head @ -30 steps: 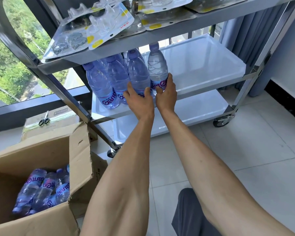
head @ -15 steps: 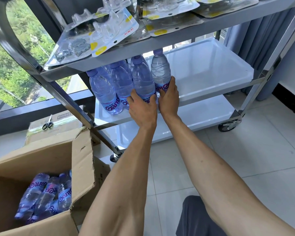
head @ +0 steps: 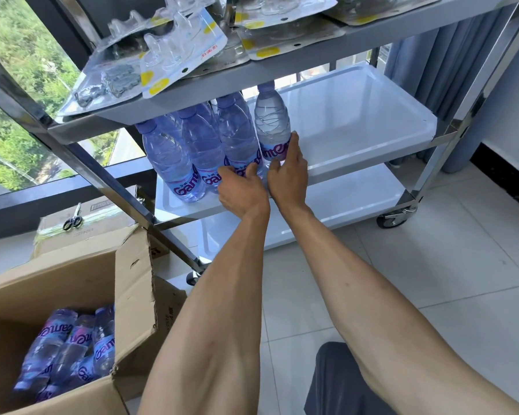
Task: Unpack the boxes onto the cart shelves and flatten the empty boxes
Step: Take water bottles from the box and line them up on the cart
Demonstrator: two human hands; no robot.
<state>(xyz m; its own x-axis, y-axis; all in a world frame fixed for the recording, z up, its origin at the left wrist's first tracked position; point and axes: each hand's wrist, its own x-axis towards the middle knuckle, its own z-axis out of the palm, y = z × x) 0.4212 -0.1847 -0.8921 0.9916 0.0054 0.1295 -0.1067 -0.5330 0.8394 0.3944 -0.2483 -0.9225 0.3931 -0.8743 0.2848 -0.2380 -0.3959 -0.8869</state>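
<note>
Several bottles [head: 59, 348] in open box [head: 81, 277], more on middle shelf [head: 357, 121]

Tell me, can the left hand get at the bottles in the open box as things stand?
Probably yes: the open box has its flaps up, the bottles in the box lie uncovered, and the left hand holds nothing.

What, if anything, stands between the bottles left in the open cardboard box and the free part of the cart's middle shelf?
Nothing visible does. The bottles in the box lie uncovered with the flap up, and the middle shelf is bare to the right of the standing bottles.
</note>
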